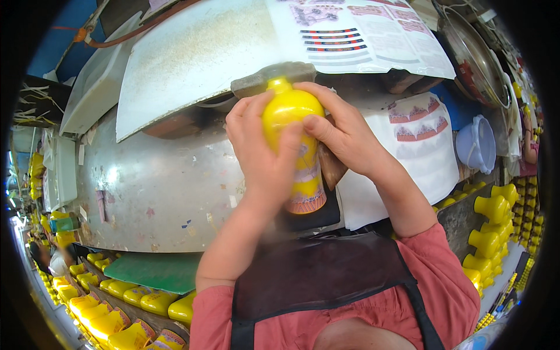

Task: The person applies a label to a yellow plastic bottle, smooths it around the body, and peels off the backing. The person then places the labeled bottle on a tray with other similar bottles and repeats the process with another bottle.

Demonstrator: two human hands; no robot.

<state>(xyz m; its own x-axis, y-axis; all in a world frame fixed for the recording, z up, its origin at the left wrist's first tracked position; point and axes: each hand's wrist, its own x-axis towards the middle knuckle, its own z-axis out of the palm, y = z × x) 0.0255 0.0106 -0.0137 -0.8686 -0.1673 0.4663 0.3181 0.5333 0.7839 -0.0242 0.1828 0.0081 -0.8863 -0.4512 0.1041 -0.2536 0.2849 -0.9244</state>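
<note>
A dark apron (318,274) is covering the person's front; just beyond it, both hands are closing around a yellow vase (291,109) over the metal table (169,192). The left hand (262,149) is clasping its left side, the right hand (345,125) its upper right. The vase's neck is pointing away, toward a grey pad (248,84). White sheets (379,195) are lying to the right; farther off, a printed sheet (402,44) is spreading across a white board (192,58).
</note>
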